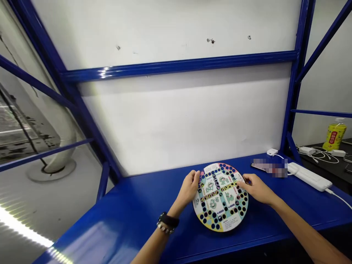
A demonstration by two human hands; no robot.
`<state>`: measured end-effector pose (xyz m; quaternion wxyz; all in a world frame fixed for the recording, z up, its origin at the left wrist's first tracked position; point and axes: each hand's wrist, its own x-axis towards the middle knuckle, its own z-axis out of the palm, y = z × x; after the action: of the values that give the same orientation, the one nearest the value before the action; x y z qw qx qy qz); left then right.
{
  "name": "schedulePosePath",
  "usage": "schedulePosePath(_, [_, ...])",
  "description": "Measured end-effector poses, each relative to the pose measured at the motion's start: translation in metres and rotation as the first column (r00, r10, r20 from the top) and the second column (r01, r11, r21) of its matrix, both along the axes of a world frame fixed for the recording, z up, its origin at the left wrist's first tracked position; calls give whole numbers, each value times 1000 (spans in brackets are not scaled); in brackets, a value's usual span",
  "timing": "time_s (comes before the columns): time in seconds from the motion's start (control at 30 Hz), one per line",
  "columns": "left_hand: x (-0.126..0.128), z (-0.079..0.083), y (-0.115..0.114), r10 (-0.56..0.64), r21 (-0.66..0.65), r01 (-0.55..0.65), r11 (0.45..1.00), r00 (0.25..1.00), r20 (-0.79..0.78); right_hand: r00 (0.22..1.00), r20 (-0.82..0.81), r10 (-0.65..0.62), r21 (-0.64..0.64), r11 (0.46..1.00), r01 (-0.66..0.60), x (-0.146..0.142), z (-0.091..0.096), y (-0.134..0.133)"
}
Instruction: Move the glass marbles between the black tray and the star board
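Because the left wrist carries a black wristband [169,220] and a beaded bracelet [165,229], both worn well back from the fingers, neither gets in the way of the left hand [189,187], which pinches the rim of a round dinosaur-print game board [216,193] between thumb and fingers. On the opposite side the right hand [257,187] grips the rim too, its thumb lying over the printed face. Holding from both sides likely keeps so broad a disc steady, and its face, full of dark round spots, is turned up towards the wearer, probably so that it can be seen whole. The board is over the right part of the blue tabletop [132,209]; whether its lower edge touches the surface, I cannot tell. Beyond the right hand lie a white power strip [310,177], a partly pixelated phone-like slab [257,167] and a small white charger [272,151], perhaps grouped there for the cables. Behind stands a white panel [187,121], crossed by a blue metal bar [178,66]; off to the right, a yellow-labelled drink bottle [334,136] stands upright on a separate black table [335,176].
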<state>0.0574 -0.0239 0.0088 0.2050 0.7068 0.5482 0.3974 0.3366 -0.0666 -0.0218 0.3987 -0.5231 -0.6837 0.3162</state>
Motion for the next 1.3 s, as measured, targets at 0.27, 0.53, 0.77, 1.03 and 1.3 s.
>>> schedulePosePath(0.27, [-10, -45, 47, -62, -226, -17, 974, 939, -339, 882, 468, -55, -176, 972, 153, 5, -14, 60])
schedulePosePath(0.53, [-9, -50, 29, -193, -115, 157, 981, 873, -448, 786, 614, -63, 2, 997, 78, -13, -19, 58])
schedulePosePath(0.77, [-1, -59, 21, -324, -198, 260, 945, 825, -464, 805, 549, 225, -191, 971, -141, -22, -25, 60])
schedulePosePath(1.03, [-3, -55, 19, -247, -134, 209, 969, 864, -439, 832, 521, 190, -177, 978, -112, -17, -23, 49])
schedulePosePath(1.3, [-7, -40, 16, -104, -151, 29, 988, 851, -515, 824, 546, 153, -166, 984, -72, -20, -18, 45])
